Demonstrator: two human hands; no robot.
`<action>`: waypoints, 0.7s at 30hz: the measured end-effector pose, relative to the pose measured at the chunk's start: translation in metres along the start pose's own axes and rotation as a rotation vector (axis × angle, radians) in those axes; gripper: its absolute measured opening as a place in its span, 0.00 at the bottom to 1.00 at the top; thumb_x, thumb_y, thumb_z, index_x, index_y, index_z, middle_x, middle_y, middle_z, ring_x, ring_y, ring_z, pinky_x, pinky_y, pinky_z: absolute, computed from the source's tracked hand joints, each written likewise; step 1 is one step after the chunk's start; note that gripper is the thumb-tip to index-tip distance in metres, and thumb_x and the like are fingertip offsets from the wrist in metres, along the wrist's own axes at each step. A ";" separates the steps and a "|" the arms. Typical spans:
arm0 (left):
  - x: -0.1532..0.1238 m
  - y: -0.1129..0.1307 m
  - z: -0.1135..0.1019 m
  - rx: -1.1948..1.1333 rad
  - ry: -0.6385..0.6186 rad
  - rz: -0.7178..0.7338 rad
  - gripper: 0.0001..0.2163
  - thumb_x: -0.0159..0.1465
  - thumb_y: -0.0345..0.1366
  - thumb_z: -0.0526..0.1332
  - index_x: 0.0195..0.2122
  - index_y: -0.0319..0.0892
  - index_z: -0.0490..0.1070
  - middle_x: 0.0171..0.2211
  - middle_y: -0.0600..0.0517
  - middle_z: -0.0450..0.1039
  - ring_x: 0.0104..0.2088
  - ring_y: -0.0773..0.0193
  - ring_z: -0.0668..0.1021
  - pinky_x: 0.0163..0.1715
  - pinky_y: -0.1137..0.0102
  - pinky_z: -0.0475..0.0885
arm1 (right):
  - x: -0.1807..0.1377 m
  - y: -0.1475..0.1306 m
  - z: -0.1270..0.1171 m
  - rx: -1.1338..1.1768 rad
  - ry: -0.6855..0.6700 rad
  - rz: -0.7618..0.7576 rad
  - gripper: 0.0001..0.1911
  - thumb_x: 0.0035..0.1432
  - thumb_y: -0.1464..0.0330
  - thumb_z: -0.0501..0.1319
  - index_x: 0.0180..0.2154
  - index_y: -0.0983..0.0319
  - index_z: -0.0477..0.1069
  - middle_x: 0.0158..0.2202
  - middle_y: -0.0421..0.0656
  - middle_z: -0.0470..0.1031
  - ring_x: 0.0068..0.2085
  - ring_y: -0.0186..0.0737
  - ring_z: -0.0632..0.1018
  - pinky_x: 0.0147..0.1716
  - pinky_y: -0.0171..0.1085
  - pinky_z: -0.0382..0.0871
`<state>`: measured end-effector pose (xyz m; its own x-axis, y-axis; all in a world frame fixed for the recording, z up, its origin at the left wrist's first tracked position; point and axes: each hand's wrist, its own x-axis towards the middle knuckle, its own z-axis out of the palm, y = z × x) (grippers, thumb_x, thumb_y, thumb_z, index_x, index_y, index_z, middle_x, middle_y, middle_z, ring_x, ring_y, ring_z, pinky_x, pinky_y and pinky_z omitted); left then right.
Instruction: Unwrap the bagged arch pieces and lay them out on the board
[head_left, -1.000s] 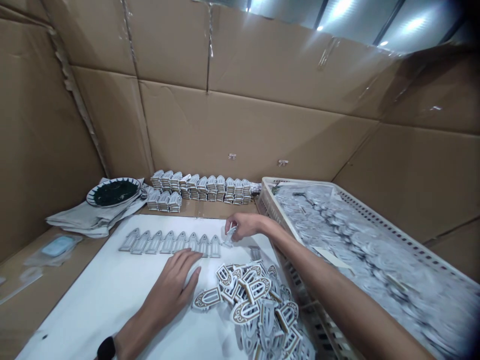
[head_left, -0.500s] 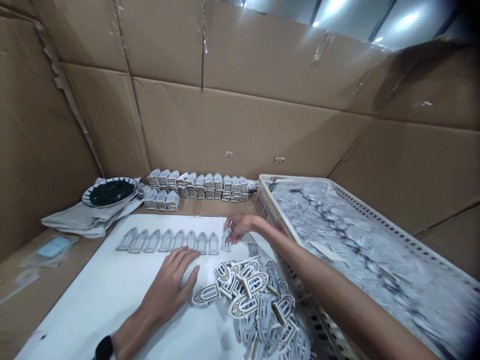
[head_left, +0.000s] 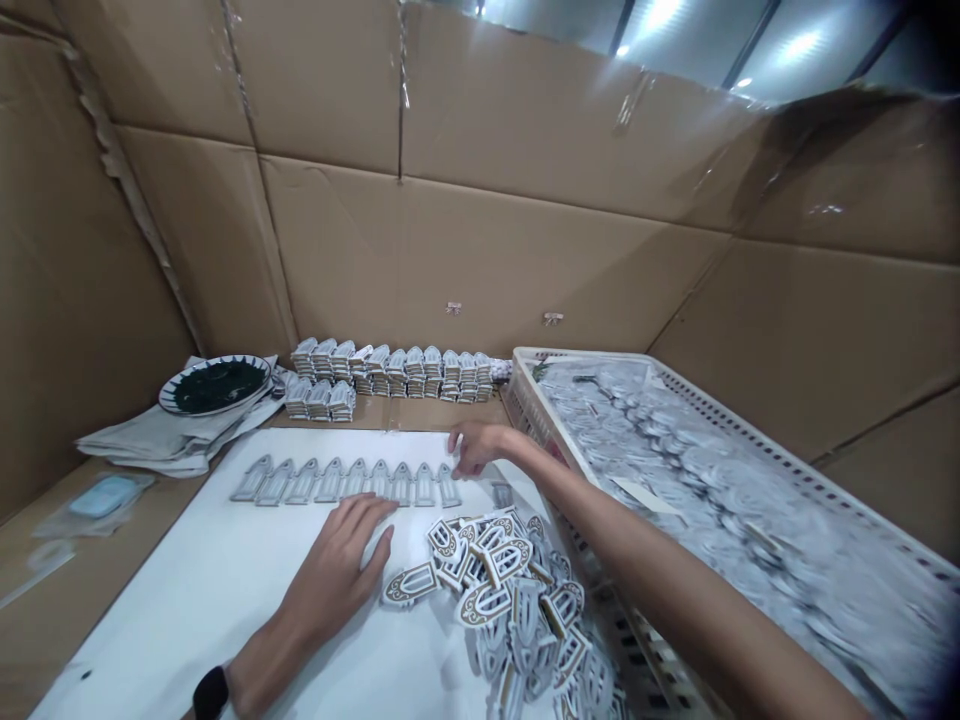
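A row of small arched window-shaped pieces point(head_left: 330, 482), pale grey side up, lies across the white board point(head_left: 247, 590). My left hand point(head_left: 334, 555) rests flat in front of the row, fingers stretched, tips close to the middle pieces, holding nothing. At the row's right end, my right hand point(head_left: 478, 446) is beside the last arched piece point(head_left: 448, 487). Its thumb and index finger are apart, with the thumb close to that piece; whether they touch I cannot tell. Nearer to me lies a loose heap of arched pieces point(head_left: 517, 585), several showing gold scroll patterns.
Stacks of arched pieces point(head_left: 397, 370) stand along the cardboard wall point(head_left: 465, 240). A white plastic crate point(head_left: 570, 450) full of clear-bagged items stands right. At left are a plate with dark contents point(head_left: 215, 385), folded cloths point(head_left: 150, 440) and a light-blue item in plastic point(head_left: 105, 497).
The piece my right hand held has moved left and now stands at the end of the row. The right fingers have come off it. My left hand has barely moved.
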<state>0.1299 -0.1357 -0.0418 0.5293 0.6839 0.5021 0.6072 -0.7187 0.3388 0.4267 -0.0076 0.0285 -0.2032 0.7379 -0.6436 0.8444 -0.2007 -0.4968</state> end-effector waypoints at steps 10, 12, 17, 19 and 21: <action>0.003 0.003 -0.003 -0.038 0.072 -0.032 0.12 0.75 0.35 0.57 0.57 0.47 0.72 0.51 0.48 0.79 0.56 0.52 0.77 0.58 0.52 0.74 | -0.010 0.019 -0.019 -0.385 -0.114 0.311 0.39 0.24 0.56 0.85 0.39 0.67 0.81 0.32 0.50 0.83 0.38 0.59 0.86 0.37 0.49 0.82; 0.003 0.002 -0.004 -0.029 0.069 -0.038 0.11 0.75 0.35 0.57 0.57 0.47 0.72 0.51 0.48 0.79 0.55 0.52 0.77 0.57 0.53 0.75 | -0.008 0.019 -0.014 -0.393 -0.154 0.368 0.38 0.25 0.56 0.85 0.39 0.67 0.81 0.32 0.51 0.83 0.38 0.59 0.86 0.37 0.49 0.82; 0.004 0.002 -0.005 -0.014 0.051 -0.043 0.11 0.76 0.36 0.57 0.57 0.48 0.72 0.50 0.49 0.79 0.54 0.53 0.77 0.55 0.53 0.75 | -0.009 0.018 -0.009 -0.379 -0.198 0.381 0.29 0.34 0.59 0.83 0.34 0.71 0.81 0.30 0.53 0.83 0.32 0.53 0.85 0.33 0.46 0.81; 0.005 0.002 -0.006 -0.021 0.045 -0.039 0.11 0.76 0.36 0.57 0.57 0.48 0.71 0.50 0.49 0.79 0.54 0.53 0.77 0.55 0.53 0.75 | -0.012 0.017 -0.009 -0.387 -0.175 0.329 0.25 0.36 0.61 0.82 0.31 0.72 0.80 0.28 0.53 0.82 0.28 0.49 0.83 0.31 0.44 0.80; 0.005 0.003 -0.006 -0.028 0.044 -0.034 0.11 0.76 0.36 0.57 0.57 0.48 0.72 0.50 0.49 0.79 0.53 0.53 0.77 0.55 0.54 0.75 | -0.013 0.016 -0.009 -0.399 -0.139 0.263 0.22 0.38 0.62 0.82 0.29 0.70 0.79 0.26 0.50 0.81 0.27 0.46 0.82 0.31 0.42 0.79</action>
<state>0.1309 -0.1352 -0.0337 0.4815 0.7022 0.5245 0.6074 -0.6988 0.3778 0.4477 -0.0148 0.0344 0.0010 0.5973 -0.8020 0.9943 -0.0864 -0.0630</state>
